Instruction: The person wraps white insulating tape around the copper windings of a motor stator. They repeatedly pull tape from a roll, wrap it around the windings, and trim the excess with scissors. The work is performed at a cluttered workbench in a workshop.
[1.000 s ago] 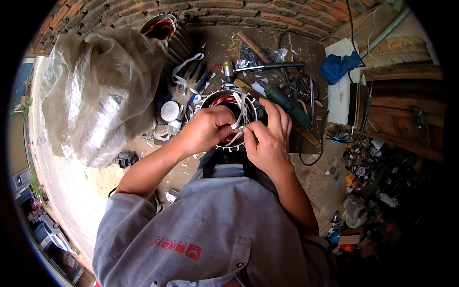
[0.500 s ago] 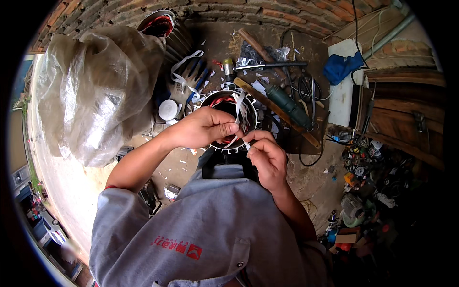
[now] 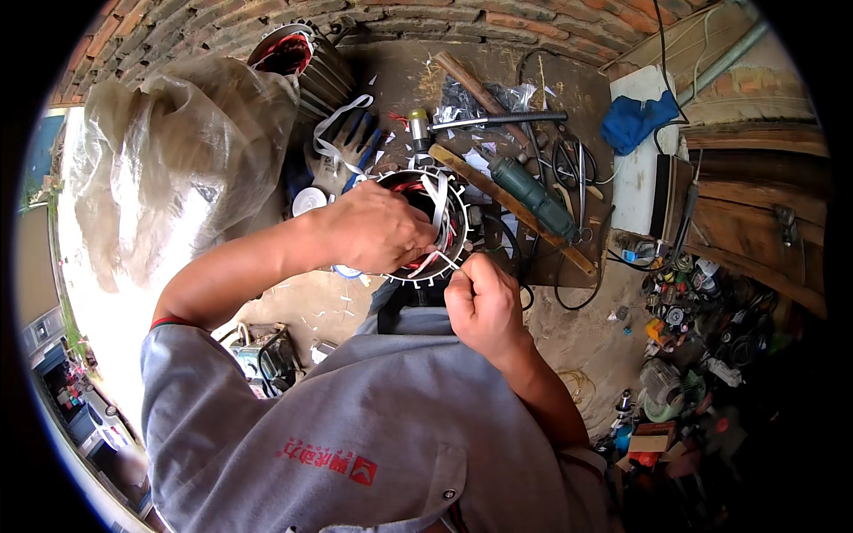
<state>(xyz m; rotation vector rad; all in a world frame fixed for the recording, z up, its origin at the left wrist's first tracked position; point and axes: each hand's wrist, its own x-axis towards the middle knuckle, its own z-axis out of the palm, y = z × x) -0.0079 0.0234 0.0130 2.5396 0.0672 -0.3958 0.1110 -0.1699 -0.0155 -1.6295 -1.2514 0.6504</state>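
Observation:
A motor stator (image 3: 464, 222), a round metal housing with a toothed rim and red windings (image 3: 410, 187) inside, stands before me. White cloth tape (image 3: 442, 197) loops over its far rim and down into the bore. My left hand (image 3: 380, 229) lies over the left side of the rim, its fingers closed and pointing into the bore; what they grip there is hidden. At the near right rim my right hand (image 3: 485, 306) is closed, thumb and forefinger pinching a taut strip of the white tape. That strip runs toward my left fingertips.
Beyond the stator lie a hammer (image 3: 419, 131), a wooden stick (image 3: 506, 202), a green power tool (image 3: 531, 191), scissors (image 3: 582, 178) and a work glove (image 3: 342, 158). Another stator (image 3: 324, 80) and plastic sheeting (image 3: 178, 169) are at left. Mixed parts (image 3: 675, 355) heap at right.
My left hand has turned over and moved down into the bore. My right hand has closed into a fist and drawn slightly down, pulling the tape strip tight.

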